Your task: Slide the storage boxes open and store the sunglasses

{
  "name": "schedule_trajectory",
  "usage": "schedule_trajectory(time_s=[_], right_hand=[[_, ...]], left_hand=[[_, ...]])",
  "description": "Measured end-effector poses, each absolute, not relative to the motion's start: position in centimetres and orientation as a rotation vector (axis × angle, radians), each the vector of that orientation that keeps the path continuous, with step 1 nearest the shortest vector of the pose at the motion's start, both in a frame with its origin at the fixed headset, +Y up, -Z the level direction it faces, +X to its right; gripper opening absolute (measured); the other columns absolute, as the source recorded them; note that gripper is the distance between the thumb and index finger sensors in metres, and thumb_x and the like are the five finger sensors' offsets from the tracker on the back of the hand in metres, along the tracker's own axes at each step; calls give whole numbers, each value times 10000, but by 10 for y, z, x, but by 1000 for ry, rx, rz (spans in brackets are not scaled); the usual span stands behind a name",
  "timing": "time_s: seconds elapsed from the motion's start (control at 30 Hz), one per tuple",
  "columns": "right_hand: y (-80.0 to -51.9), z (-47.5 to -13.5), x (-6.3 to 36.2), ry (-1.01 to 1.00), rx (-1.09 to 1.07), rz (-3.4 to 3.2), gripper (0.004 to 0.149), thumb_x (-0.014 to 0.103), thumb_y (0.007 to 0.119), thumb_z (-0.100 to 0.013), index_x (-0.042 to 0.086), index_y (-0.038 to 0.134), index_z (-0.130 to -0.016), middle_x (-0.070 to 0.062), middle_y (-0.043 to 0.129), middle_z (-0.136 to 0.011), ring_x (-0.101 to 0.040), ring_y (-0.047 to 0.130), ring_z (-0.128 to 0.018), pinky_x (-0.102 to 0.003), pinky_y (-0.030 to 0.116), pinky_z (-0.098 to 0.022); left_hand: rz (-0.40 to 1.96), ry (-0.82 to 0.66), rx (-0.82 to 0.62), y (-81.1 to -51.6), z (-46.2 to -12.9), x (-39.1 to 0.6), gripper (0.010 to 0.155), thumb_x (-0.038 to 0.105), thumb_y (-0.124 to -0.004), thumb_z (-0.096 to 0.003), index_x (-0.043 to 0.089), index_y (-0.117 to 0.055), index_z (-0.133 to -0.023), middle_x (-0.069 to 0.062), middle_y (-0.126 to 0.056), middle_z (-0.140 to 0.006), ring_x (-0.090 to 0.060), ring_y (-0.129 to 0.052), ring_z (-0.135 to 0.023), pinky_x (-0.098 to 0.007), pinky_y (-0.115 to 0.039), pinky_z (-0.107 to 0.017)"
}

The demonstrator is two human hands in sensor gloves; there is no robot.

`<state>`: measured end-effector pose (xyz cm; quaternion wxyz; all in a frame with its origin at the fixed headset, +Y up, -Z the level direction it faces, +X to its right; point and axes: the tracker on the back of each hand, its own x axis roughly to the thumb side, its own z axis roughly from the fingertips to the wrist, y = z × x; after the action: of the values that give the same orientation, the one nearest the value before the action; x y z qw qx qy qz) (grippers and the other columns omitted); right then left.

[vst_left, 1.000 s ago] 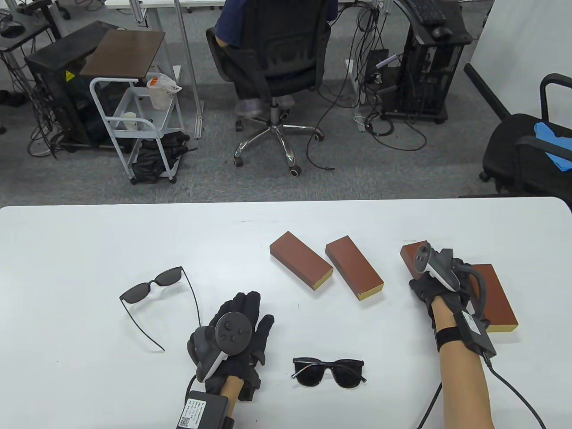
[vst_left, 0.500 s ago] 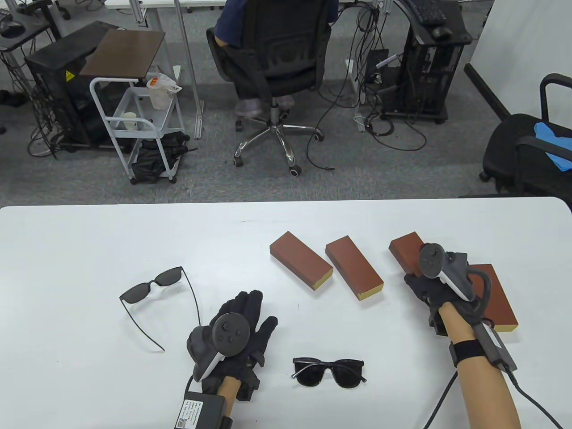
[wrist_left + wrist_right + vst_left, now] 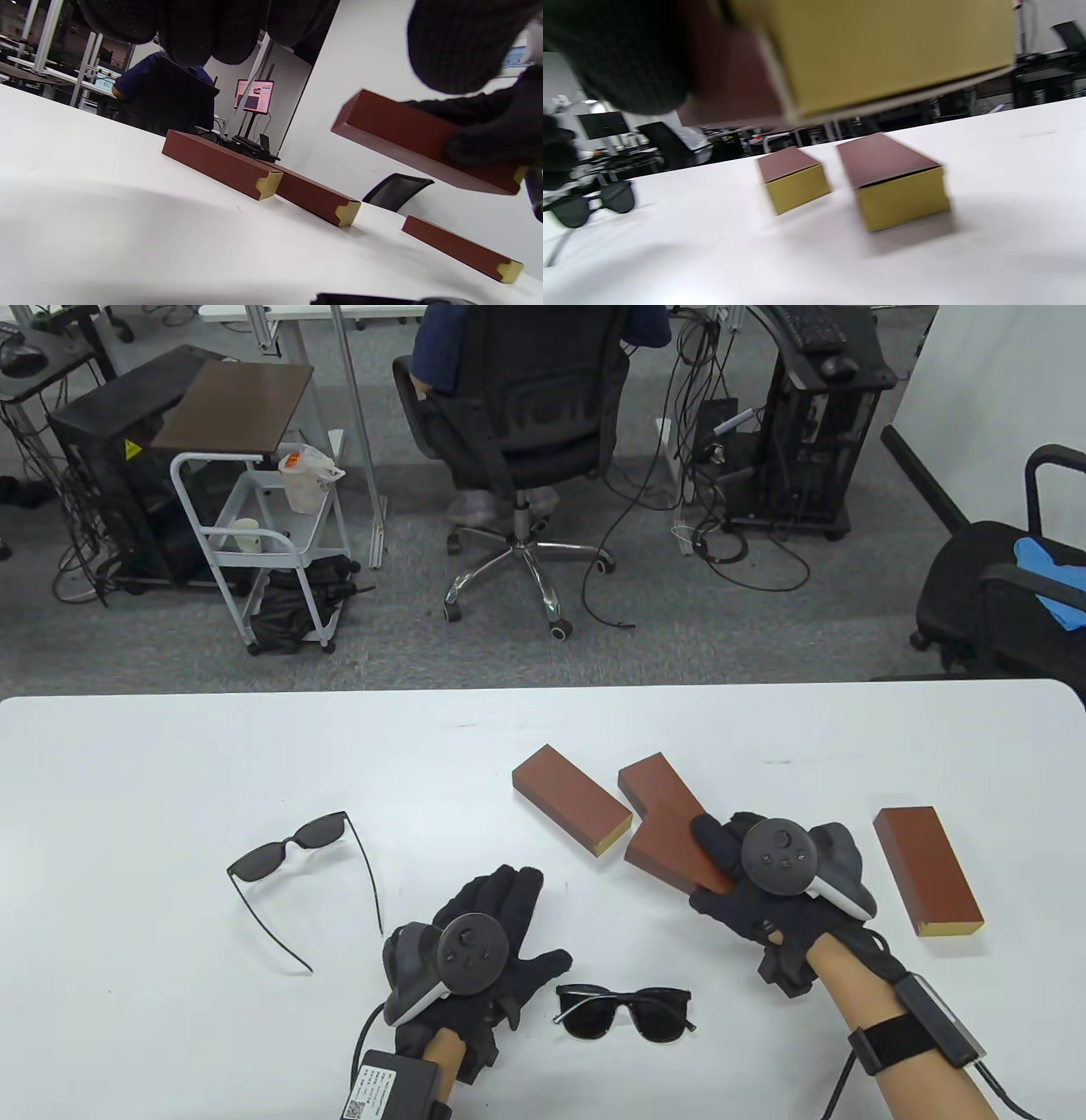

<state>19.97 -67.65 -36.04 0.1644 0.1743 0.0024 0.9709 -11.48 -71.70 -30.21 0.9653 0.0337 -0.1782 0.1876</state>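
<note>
Box (image 3: 674, 848) aloft in right hand (image 3: 776, 891), fingers curled round it; left hand (image 3: 484, 950) flat and spread beside folded sunglasses (image 3: 626, 1011).

Best lowered level between the hands, sleeve braced by the left, yellow drawer end pushed straight. Clear of the table only in left wrist view (image 3: 424, 142); yellow end filling right wrist view. Farther off, open sunglasses (image 3: 293, 848), three boxes lying shut.
</note>
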Motion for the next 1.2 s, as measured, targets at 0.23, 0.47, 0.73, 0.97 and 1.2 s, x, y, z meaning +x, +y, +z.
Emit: schedule_trajectory(time_s=[0.23, 0.47, 0.73, 0.97, 1.2], right_hand=[[-674, -341, 156, 69, 732, 2733, 801, 526, 907, -261, 308, 551, -945, -137, 663, -986, -367, 520, -976, -544, 471, -730], [-681, -333, 138, 119, 837, 2705, 806, 501, 926, -253, 311, 555, -943, -126, 646, -999, -355, 496, -984, -533, 458, -732], [-685, -329, 137, 127, 891, 2683, 810, 495, 930, -250, 329, 547, -945, -107, 635, -1009, -349, 493, -987, -529, 452, -737], [-688, -315, 132, 119, 953, 2616, 813, 487, 931, -248, 335, 542, -946, -97, 625, -1016, -349, 489, -987, -530, 449, -739], [-693, -310, 138, 72, 971, 2658, 841, 507, 930, -239, 269, 544, -947, -110, 609, -1016, -361, 484, -983, -540, 446, -734]], left_hand=[[402, -486, 54, -718, -300, -105, 973, 722, -867, -297, 386, -445, -1106, -28, -534, -1168, -324, -619, -1040, -612, -595, -688], [412, -525, 74, -715, -296, -101, 1012, 726, -879, -283, 391, -404, -1111, -21, -499, -1179, -319, -588, -1059, -619, -588, -693], [396, -517, 61, -717, -298, -103, 1022, 707, -893, -284, 388, -385, -1111, -17, -468, -1187, -320, -564, -1073, -624, -587, -694], [466, -551, 19, -716, -299, -102, 975, 664, -932, -277, 386, -486, -1098, 30, -534, -1178, -315, -625, -1058, -631, -621, -678], [561, -576, -83, -714, -304, -98, 944, 547, -1017, -259, 242, -616, -1057, -83, -711, -1056, -340, -826, -893, -565, -770, -606]])
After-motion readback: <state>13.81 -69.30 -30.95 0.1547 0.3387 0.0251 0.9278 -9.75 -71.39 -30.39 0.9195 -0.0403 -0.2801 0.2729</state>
